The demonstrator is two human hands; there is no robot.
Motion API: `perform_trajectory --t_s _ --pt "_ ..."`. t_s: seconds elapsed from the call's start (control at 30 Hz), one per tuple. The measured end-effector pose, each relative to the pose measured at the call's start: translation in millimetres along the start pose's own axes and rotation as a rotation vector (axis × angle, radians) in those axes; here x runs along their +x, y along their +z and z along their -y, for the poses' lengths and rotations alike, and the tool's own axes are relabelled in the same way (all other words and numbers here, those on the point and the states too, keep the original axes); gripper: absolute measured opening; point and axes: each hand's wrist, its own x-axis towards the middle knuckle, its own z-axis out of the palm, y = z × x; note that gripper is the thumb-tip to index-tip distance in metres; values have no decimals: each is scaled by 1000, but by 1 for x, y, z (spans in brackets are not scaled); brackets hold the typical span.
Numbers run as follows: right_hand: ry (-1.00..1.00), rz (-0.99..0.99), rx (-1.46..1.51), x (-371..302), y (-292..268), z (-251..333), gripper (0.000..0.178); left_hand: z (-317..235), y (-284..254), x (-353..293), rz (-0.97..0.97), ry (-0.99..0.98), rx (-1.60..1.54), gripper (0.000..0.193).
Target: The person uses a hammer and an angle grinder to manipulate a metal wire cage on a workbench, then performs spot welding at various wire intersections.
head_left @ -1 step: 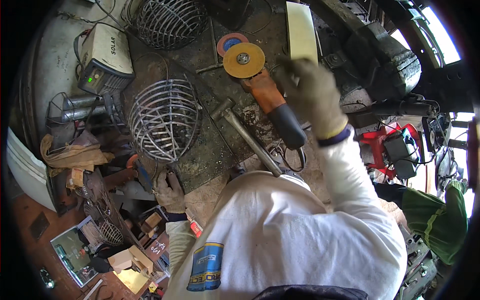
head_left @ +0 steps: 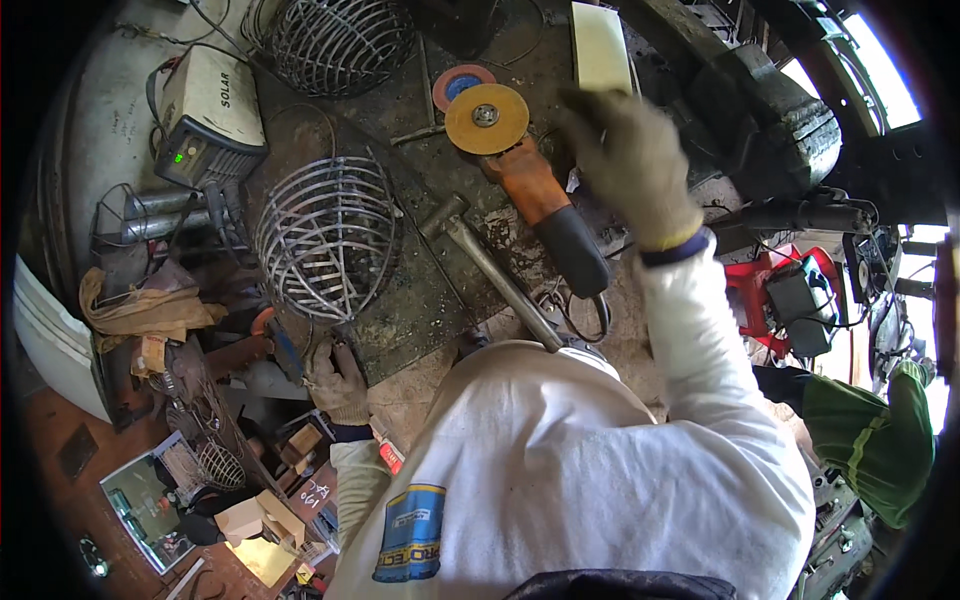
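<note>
On the workbench (head_left: pixel 410 325), the grinder (head_left: pixel 538 195) lies left of the right hand (head_left: pixel 642 175), its blurred fingers (head_left: pixel 630 120) half-curled, any hold unclear.

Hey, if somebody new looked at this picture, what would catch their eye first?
Probably the orange and black grinder with its yellow disc, in the upper middle of the view. Just right of it is the gloved right grip, blurred. To the left, the metal bars stand out: an upper cage at the top edge, a lower cage below it.
</note>
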Motion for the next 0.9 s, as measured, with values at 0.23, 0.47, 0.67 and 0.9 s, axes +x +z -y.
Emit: perform_trajectory --t_s 0.23,0.47,0.67,0.9 --pt "-216 464 -480 78 40 -49 24 -4 1 5 -3 -61 -70 20" --pt "-363 731 -700 87 65 -46 24 -2 2 2 24 -78 -47 18" --pt "-515 689 -678 84 89 -81 17 -12 -4 6 -4 -94 -92 18" --pt "-491 525 -691 79 79 -74 15 -18 -16 14 8 -105 -44 18"
